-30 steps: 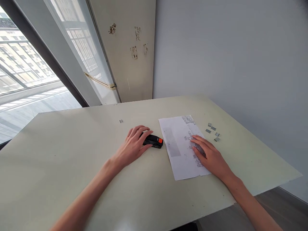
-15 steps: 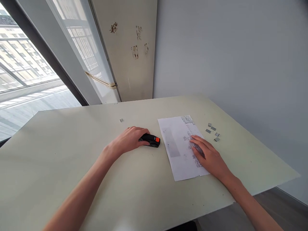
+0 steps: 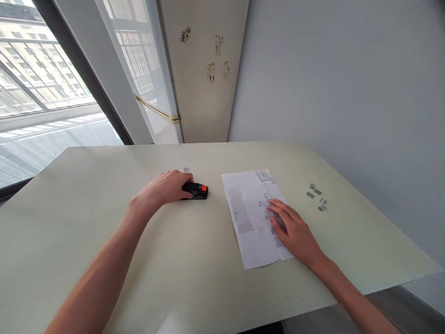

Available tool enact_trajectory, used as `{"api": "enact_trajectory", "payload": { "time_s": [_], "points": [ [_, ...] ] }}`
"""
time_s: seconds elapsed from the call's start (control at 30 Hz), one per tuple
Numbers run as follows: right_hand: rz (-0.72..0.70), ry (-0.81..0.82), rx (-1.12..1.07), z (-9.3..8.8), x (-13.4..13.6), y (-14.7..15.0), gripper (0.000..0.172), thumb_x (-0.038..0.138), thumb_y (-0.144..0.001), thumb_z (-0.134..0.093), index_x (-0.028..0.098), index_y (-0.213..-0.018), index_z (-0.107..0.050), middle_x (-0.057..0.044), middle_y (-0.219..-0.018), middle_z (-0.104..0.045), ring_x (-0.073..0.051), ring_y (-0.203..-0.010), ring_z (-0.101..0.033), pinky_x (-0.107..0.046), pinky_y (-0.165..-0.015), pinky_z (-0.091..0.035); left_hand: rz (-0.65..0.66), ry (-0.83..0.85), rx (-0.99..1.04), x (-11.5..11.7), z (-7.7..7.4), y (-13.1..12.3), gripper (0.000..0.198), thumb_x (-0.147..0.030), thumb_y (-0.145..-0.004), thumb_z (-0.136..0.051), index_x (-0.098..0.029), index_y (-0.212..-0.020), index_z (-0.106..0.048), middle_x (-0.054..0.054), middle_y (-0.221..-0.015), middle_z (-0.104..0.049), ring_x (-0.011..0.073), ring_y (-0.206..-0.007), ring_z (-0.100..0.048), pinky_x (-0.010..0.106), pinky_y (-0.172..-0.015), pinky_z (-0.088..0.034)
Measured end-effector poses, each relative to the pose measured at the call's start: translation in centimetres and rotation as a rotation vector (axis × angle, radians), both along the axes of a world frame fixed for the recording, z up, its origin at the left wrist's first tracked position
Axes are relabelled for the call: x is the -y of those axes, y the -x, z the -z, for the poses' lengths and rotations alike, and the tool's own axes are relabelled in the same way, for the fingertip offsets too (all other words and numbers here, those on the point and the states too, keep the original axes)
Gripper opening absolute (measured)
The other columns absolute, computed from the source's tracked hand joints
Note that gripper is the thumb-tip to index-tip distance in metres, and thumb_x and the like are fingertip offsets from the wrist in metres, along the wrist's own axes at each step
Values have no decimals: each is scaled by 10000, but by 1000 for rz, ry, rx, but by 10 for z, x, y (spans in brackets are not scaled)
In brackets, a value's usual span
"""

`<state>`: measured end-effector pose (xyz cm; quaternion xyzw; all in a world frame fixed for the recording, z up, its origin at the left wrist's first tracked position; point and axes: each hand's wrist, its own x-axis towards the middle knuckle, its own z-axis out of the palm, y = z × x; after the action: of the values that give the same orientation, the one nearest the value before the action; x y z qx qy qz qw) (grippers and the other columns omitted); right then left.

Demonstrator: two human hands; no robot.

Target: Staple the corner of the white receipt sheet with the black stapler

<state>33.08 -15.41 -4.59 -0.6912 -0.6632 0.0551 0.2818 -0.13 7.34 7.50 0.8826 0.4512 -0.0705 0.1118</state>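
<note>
My left hand is curled over the rear end of a small black stapler with an orange tip, which lies on the pale table. To its right lies a printed sheet of paper. On the sheet's right half my right hand rests flat with the fingers stretched out and slightly apart. The stapler sits a short gap left of the paper's edge.
Several small grey staple strips lie on the table right of the paper. One more strip lies just behind my left hand. A window and a stained wall panel stand behind the table. The table's front edge runs near my right forearm.
My left hand has drawn the stapler leftward, away from the paper. The right hand stays flat on the sheet. The view has shifted a little.
</note>
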Motion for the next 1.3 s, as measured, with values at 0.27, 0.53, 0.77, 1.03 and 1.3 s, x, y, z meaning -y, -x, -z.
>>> {"api": "enact_trajectory", "payload": {
  "time_s": [0.27, 0.53, 0.77, 1.03, 1.3],
  "points": [
    [-50, 71, -130, -5, 2, 40, 363, 398, -1082, -453, 348, -1411, -597, -35, -1600, -537, -299, -1521, -462, -595, -1189, -487, -119, 39, -88, -8, -6, 20, 243, -396, -771, -752, -272, -977, -723, 91, -979, -731, 276, -805, -666, 330, -627, -421],
    [-91, 19, -357, -33, 0, 58, 297, 390, -1056, -515, 344, -1312, -659, -59, -1542, -584, -350, -1508, -472, -398, -670, -694, -134, 46, 136, -8, -11, 33, 500, -669, -835, -692, -260, -1116, -753, 72, -1092, -775, 268, -934, -696, 307, -701, -477],
    [-282, 65, -337, -52, -37, 69, 264, 330, -1069, -489, 319, -1263, -667, -66, -1349, -705, -293, -1282, -663, -375, -695, -682, -109, -170, 249, -41, 9, 29, 287, -384, -1026, -519, -243, -1140, -741, 61, -1111, -756, 246, -1007, -681, 334, -836, -471],
    [-674, 41, -214, -69, -68, 107, 307, 190, -1054, -511, 295, -1323, -616, -58, -1337, -701, -234, -1222, -677, -464, -1029, -593, 162, 15, 254, -109, 50, 34, 422, -492, -973, -567, -262, -1295, -714, 85, -1261, -636, 198, -968, -661, 299, -879, -453],
    [-665, -46, -239, -71, -96, 128, 315, 159, -1046, -510, 283, -1318, -611, -58, -1315, -704, -235, -1249, -660, -461, -1066, -559, 26, -72, 422, -102, 75, 67, 371, -565, -938, -576, -231, -1015, -718, 69, -1144, -641, 216, -893, -648, 333, -793, -488]
  ]
}}
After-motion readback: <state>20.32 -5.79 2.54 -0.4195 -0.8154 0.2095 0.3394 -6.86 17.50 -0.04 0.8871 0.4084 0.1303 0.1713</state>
